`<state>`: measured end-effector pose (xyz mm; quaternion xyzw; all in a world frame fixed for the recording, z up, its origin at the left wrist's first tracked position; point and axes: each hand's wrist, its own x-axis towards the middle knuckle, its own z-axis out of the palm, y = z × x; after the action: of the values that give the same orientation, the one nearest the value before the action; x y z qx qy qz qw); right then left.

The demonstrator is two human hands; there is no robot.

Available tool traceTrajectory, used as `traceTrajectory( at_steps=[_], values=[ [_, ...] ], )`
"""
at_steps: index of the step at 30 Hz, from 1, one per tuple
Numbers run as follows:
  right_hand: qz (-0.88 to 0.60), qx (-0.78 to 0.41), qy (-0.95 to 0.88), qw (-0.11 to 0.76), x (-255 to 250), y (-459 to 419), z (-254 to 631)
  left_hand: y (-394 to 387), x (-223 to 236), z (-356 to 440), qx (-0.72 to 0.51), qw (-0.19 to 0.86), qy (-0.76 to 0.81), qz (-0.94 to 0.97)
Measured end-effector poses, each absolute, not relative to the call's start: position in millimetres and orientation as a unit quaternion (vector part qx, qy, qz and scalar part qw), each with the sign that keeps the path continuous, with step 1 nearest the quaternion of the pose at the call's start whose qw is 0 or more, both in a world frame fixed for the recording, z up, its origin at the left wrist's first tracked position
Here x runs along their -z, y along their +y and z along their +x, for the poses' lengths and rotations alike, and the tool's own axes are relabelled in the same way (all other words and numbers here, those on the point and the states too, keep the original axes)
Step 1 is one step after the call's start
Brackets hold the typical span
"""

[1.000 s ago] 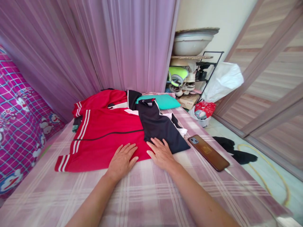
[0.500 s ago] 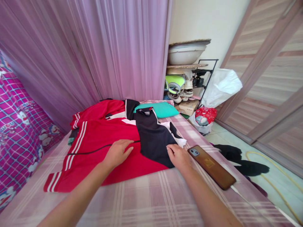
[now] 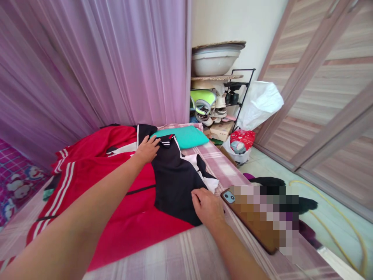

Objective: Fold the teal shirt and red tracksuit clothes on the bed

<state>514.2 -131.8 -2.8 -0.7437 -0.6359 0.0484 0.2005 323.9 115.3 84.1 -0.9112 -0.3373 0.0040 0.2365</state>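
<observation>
A red and black jacket (image 3: 128, 217) with white stripes lies spread across the bed, its black panel (image 3: 177, 175) toward the right. My left hand (image 3: 148, 149) is stretched forward over it, fingers apart, at the upper edge of the black panel near a small black flap with white stripes. At the panel's right edge, my right hand (image 3: 207, 206) has its fingers curled around the cloth. White and black cloth (image 3: 201, 167) sticks out beyond that side. A turquoise folded item (image 3: 186, 137) lies just behind the jacket.
A brown-cased phone (image 3: 247, 217), partly pixelated, lies right of my right hand on the checked bedsheet (image 3: 163, 249). Beyond the bed's right edge stand a shoe rack (image 3: 244, 93), a plastic bag (image 3: 240, 149) and dark cloth on the floor. A purple curtain (image 3: 131, 58) hangs behind.
My left hand has moved forward from the red middle of the jacket to the top of its black panel. My right hand stays at the right edge. The view has shifted right.
</observation>
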Motion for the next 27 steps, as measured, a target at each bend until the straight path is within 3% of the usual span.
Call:
traceTrajectory(
  at_steps=[7, 16, 20, 27],
  values=[
    [-0.749, -0.056, -0.634, 0.184, -5, -132, 513, 123, -100, 303, 0.037, 0.219, -0.349, -0.91],
    [-0.752, -0.039, -0.635, 0.171, -5, -132, 512, 80, -115, 185, 0.0, 0.187, -0.483, -0.856],
    [-0.738, -0.031, -0.646, 0.191, -1, -133, 514, 67, -120, 141, 0.034, 0.131, -0.57, -0.81],
    [-0.712, -0.024, -0.667, 0.217, 3, -136, 524, 41, -106, 99, 0.197, -0.034, -0.749, -0.632]
  ],
)
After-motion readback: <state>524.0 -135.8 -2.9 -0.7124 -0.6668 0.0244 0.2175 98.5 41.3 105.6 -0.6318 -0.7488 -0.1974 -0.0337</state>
